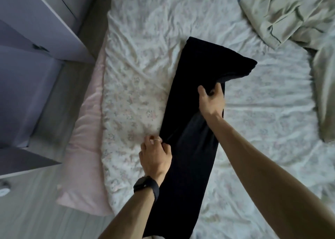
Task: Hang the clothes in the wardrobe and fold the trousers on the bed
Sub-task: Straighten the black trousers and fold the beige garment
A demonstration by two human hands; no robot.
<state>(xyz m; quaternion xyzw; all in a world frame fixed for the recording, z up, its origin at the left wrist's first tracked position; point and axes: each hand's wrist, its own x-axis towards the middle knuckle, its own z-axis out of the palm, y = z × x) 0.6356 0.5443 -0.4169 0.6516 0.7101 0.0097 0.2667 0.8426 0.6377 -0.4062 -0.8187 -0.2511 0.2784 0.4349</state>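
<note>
Black trousers (190, 111) lie stretched lengthwise on the bed (141, 61), from its near edge toward the middle. Their far end is doubled over into a fold. My right hand (212, 101) grips the cloth at that fold on the right edge, thumb on top. My left hand (155, 153), with a ring and a dark wristband, pinches the left edge of the trousers about halfway along. Both forearms reach in from below.
The bed has a crumpled floral sheet. A bunched pale green duvet (293, 17) fills the far right. A pink pillow (85, 135) lies along the bed's left side. The white wardrobe (36, 44) stands at the left across a strip of floor.
</note>
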